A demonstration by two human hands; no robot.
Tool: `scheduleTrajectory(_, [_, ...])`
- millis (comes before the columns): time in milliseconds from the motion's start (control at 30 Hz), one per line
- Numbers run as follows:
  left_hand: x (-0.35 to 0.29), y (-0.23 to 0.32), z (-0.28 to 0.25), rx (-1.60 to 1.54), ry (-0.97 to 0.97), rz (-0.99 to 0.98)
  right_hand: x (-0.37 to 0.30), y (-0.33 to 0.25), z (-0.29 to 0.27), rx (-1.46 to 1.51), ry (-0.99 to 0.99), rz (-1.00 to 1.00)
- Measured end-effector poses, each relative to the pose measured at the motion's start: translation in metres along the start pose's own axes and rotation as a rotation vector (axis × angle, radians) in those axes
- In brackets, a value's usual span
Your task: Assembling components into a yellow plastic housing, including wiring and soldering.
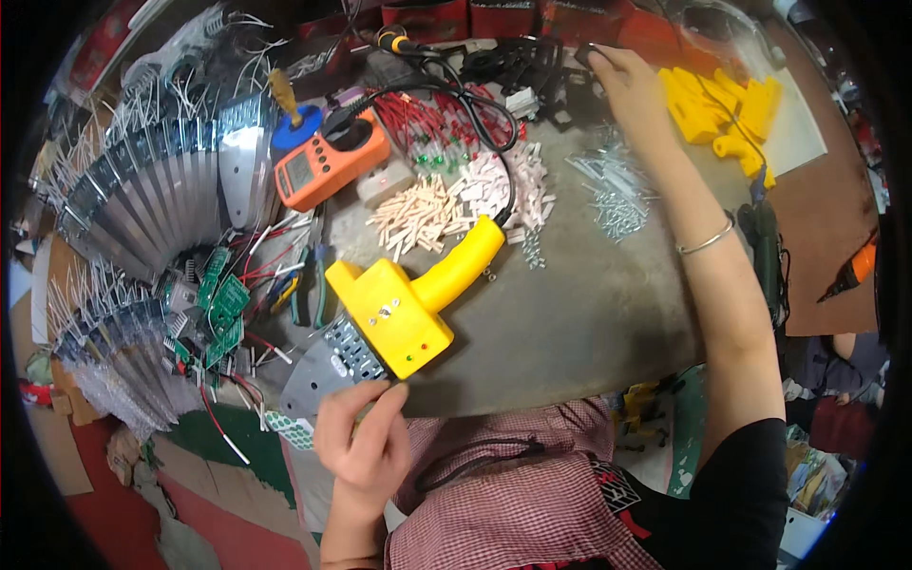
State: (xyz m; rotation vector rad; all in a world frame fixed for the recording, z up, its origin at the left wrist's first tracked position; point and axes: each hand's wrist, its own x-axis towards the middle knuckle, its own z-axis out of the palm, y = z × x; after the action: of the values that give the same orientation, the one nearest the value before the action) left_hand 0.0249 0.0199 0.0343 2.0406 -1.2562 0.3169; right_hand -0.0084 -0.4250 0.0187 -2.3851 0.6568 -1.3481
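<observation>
A handled device (394, 309) lies at the near edge of a surface (589, 332), the left hand (366, 432) just beside its end plate (318, 372). Beyond it sit heaped pegs (418, 214), with screws (619, 211) to their right and a meter (318, 171) to their left. Circuit boards (228, 302) lie left of the device, a row of panels (142, 180) beyond them; housings (689, 104) rest at far right, right of the right hand (632, 95).
</observation>
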Motion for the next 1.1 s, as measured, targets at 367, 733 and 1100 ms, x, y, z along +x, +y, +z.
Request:
scheduleTrajectory(367, [0.025,0.023,-0.001,-0.206,-0.09,0.083,-0.126,-0.204,-0.072,0.52,-0.848,0.108])
scheduleTrajectory(733, [0.025,-0.048,-0.019,-0.934,0.084,-0.738,-0.154,-0.189,-0.053,1.205,-0.719,1.307])
scheduleTrajectory(1100, [0.031,-0.067,-0.023,-1.292,-0.048,-0.931,-0.157,-0.202,-0.01,1.298,-0.66,1.233])
